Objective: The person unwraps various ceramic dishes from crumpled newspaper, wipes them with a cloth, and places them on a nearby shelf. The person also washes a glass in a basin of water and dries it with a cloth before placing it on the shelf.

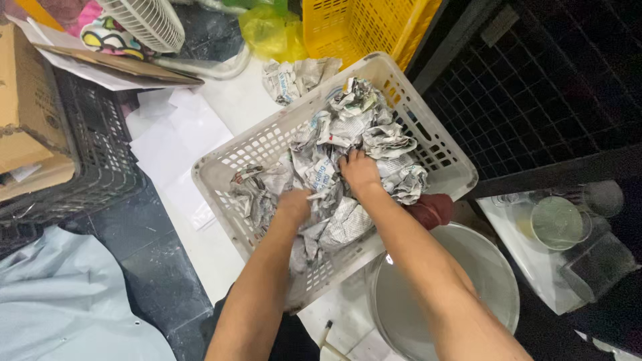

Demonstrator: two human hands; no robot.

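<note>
Item: white perforated plastic basket (435,144), rectangular, set askew on a pale work surface (231,107). Its near corner overhangs your lap; its right long wall sits just beside a black wire-grid panel (548,87). Contents: crumpled newspaper wads (364,127), heaped to the rim.

Item: your left hand (294,204), pressed down into the wads at the basket's middle, fingers buried; whether it grips anything cannot be told.

Item: your right hand (360,170), just beside the left but apart from it, fingers curled into the paper; its grasp is likewise hidden.

Item: round grey metal basin (488,281), under your right forearm, touching the basket's near wall.

Item: dark red cloth lump (433,208), between basket and basin.

Item: dark plastic crate (100,160), left, holding brown cardboard boxes (27,127). Loose white paper sheets (177,134) fill the gap between crate and basket.

Item: yellow slatted plastic crate (361,27), behind the basket's far corner.

Item: loose newspaper wad (294,77), on the surface at the far rim.
</note>
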